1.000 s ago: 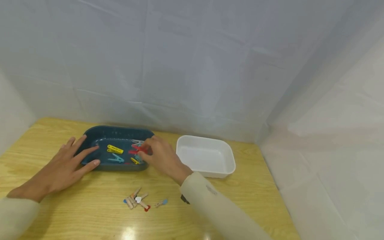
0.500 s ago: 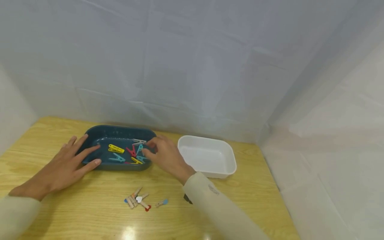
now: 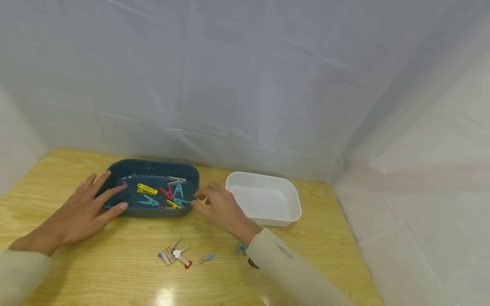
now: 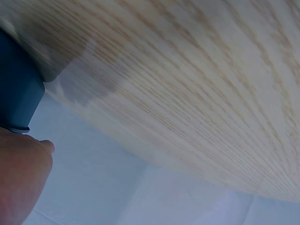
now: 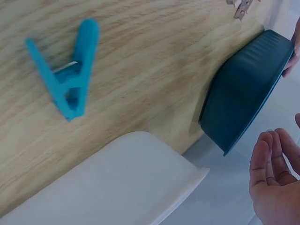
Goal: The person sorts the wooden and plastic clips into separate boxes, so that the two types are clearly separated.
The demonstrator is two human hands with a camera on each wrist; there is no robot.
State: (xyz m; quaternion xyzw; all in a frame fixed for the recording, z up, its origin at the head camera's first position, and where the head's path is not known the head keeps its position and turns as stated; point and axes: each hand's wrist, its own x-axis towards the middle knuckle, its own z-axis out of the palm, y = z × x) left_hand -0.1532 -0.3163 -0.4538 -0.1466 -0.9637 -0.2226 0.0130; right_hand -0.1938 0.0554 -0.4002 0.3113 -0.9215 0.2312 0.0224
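My left hand (image 3: 86, 208) rests on the left side of the dark blue tub (image 3: 153, 212), fingers spread over its rim. Inside the tub lie several plastic clothespins: a yellow clothespin (image 3: 147, 189), a red clothespin (image 3: 166, 192), a grey clothespin (image 3: 177, 180), a light blue clothespin (image 3: 178, 191) and others. Just off the tub's right end, my right hand (image 3: 223, 210) hovers with loosely bent fingers; the right wrist view shows nothing in them. A turquoise clothespin (image 5: 75, 82) lies on the table under the right wrist, partly behind the sleeve in the head view.
A white tub (image 3: 264, 199) stands right of the blue one. On the wooden table (image 3: 115, 272), a small pile of mini wooden clothespins (image 3: 174, 255) lies in front, with a blue-tipped mini clothespin (image 3: 206, 258) beside it. White sheeting (image 3: 229, 85) encloses the back and sides.
My right hand has let go of the red clothespin into the blue tub and drawn back right, past the rim. The turquoise clothespin on the table has come into sight. The left hand has stayed put.
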